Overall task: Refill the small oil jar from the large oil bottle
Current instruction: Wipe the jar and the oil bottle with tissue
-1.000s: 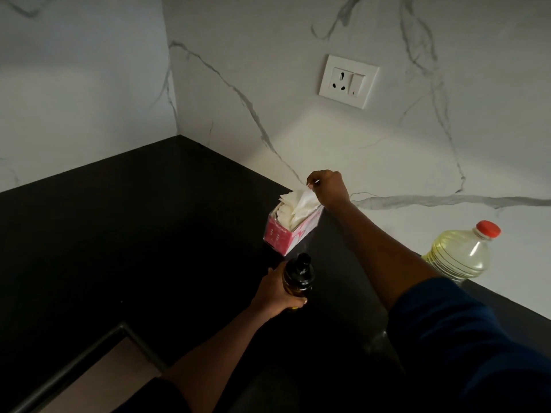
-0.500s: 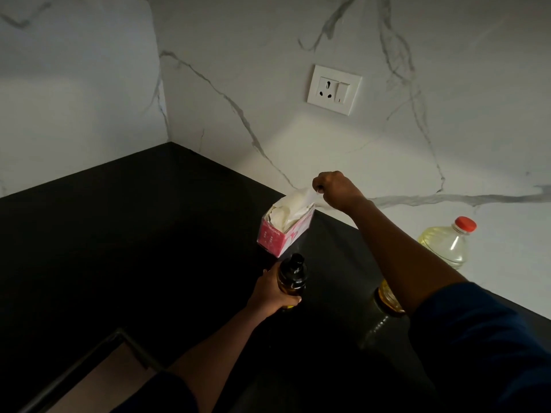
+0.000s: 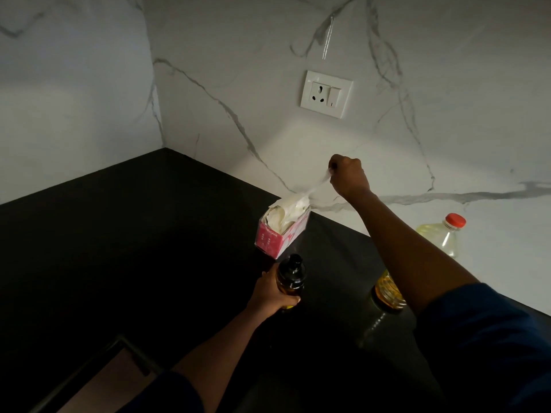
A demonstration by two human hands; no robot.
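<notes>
Raised higher than a second ago, the right grip (image 3: pixel 347 174) pinches a tissue (image 3: pixel 316 187), now drawn out taut from the pink tissue box (image 3: pixel 281 235). Nearer, the small oil jar (image 3: pixel 290 277), dark and capped, stands upright at the middle of the black table (image 3: pixel 119 234), the left grip (image 3: pixel 272 295) curled round its body. The large oil bottle (image 3: pixel 441 238), red cap on, stands well apart at the far right against the wall. This step looks like fetching a wipe, not pouring. Next, the tissue must come free without dragging the box.
</notes>
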